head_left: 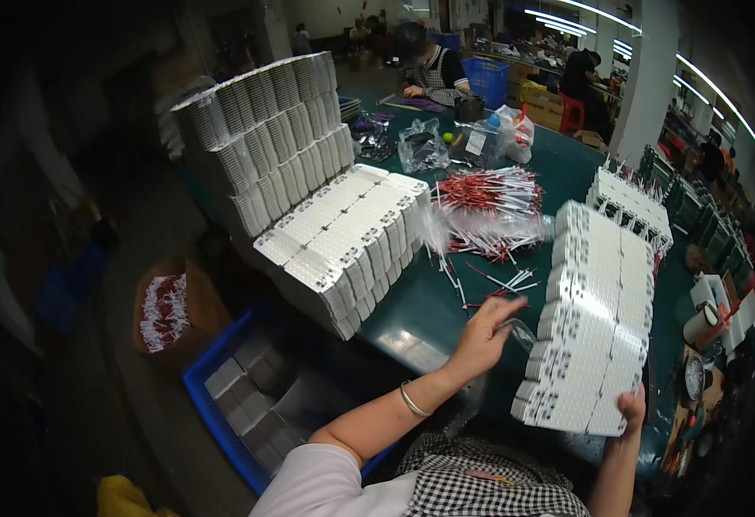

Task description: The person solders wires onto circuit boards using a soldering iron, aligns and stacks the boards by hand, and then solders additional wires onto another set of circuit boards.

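A long stack of white panels point(597, 310), patterned with small dots and dark marks, lies on the green table in front of me. My right hand point(632, 412) grips its near right corner, thumb on top, with the other fingers mostly hidden. Left of this stack, my left hand point(483, 334) is held over the table, fingers stretched out and apart. A piece of clear plastic point(522, 334) lies beside its fingertips; whether they touch it, I cannot tell. Loose red and white wires point(502, 280) lie just beyond that hand, below a large bundle of similar wires point(489, 194).
Tall stacks of white panels point(274, 129) and a lower one point(343, 224) stand at left. A blue crate point(222, 405) of panels sits below the table edge, near a wire-filled carton point(201, 302). Tools point(695, 375) lie at right. Another person point(433, 73) works across the table.
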The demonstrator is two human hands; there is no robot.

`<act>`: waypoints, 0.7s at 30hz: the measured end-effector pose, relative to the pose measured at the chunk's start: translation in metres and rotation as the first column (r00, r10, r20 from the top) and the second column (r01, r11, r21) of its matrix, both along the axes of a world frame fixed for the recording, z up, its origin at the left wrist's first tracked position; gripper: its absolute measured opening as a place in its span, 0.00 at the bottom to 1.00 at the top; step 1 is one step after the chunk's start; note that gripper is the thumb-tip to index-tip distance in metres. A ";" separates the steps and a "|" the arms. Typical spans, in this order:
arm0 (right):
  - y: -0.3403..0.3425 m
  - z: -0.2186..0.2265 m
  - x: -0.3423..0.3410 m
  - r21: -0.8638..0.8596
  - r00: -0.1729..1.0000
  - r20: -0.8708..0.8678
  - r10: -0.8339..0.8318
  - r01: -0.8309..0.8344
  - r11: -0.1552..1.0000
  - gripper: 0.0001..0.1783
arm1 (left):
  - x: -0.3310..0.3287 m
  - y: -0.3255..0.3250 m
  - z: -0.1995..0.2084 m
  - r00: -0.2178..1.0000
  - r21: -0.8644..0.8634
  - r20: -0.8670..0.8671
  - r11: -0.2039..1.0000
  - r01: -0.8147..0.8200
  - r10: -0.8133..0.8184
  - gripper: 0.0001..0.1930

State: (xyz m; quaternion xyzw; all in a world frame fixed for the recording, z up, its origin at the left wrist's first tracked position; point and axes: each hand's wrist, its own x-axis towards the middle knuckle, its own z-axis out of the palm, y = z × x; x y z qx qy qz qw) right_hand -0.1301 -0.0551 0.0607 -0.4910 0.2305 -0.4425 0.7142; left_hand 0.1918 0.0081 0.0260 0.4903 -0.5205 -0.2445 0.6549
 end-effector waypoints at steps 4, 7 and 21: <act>0.017 -0.015 -0.048 0.013 0.977 -0.192 -0.090 0.094 0.995 0.57 | -0.025 -0.008 0.047 0.981 0.023 -0.158 0.994 -0.106 0.109 0.44; 0.028 -0.011 -0.053 0.061 0.964 -0.243 -0.112 0.130 0.990 0.60 | -0.040 -0.044 0.038 0.979 -0.049 -0.204 0.998 -0.033 0.022 0.41; 0.035 -0.052 -0.072 0.144 0.985 0.069 -0.161 0.149 0.978 0.55 | -0.102 -0.126 0.006 0.594 0.098 -0.713 0.787 0.610 -0.372 0.16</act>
